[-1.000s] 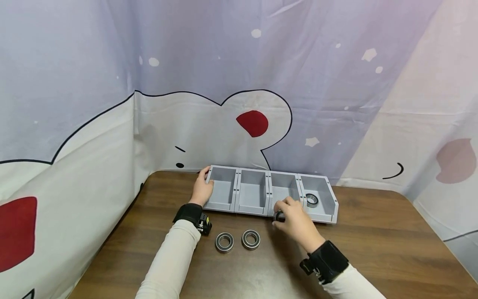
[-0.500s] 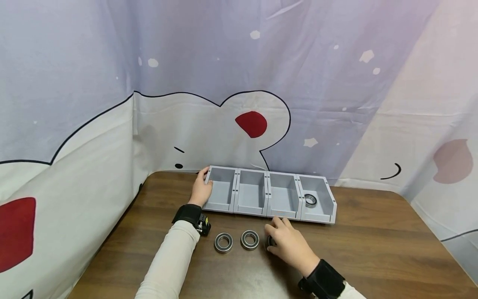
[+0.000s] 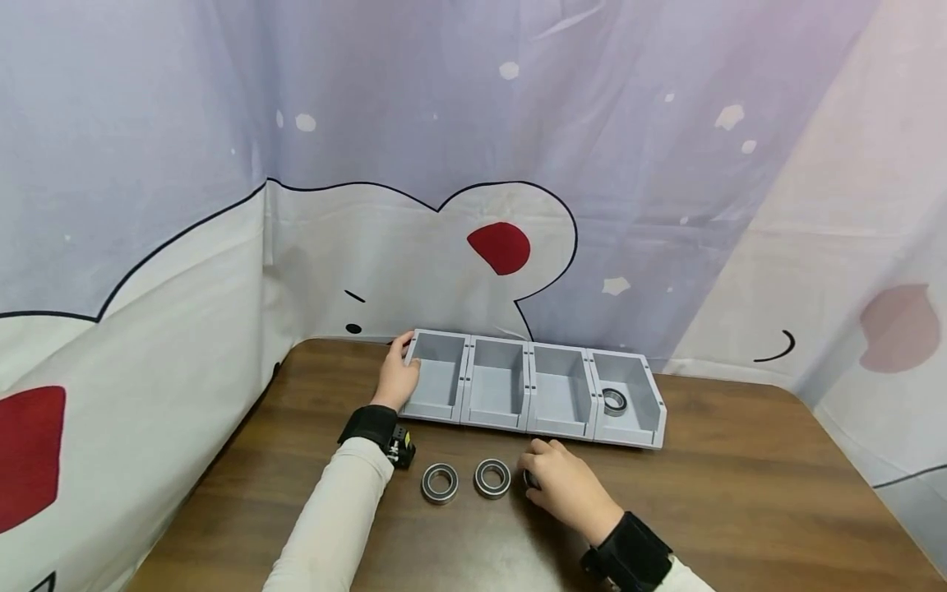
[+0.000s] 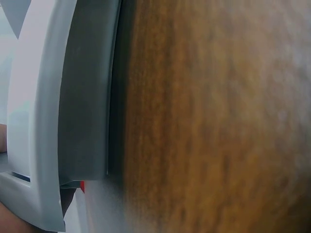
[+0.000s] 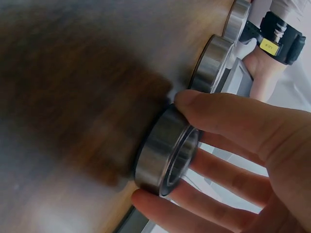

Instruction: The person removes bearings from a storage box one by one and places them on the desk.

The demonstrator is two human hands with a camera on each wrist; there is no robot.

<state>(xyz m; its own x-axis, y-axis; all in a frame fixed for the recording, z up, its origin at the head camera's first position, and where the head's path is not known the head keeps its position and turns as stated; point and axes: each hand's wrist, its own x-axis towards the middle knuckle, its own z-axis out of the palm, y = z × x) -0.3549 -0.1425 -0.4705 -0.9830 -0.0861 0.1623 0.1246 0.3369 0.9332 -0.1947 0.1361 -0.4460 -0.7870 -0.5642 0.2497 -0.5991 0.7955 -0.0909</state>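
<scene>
My left hand [image 3: 397, 380] grips the left end of a grey row of joined open bins [image 3: 499, 386], thumb over the inner side. On the table in front, my right hand [image 3: 570, 489] holds a ball bearing [image 5: 158, 150] between thumb and fingers; the hand mostly covers it in the head view. It stays at or very near the tabletop. Left of it lie two more bearings, the middle bearing [image 3: 479, 480] and the left bearing [image 3: 426, 485], both flat. Another bearing [image 3: 614, 413] sits in the rightmost bin. The other bins hold nothing visible.
The brown wooden table [image 3: 740, 477] runs to a printed cloth backdrop [image 3: 414, 247] right behind the bins. Each wrist wears a black strap with a camera; the left wrist camera [image 3: 402, 448] hangs near the left bearing.
My right hand has come from the third bin's front edge back to the table with the bearing, lining up right of the other two. The left hand keeps its grip on the bins.
</scene>
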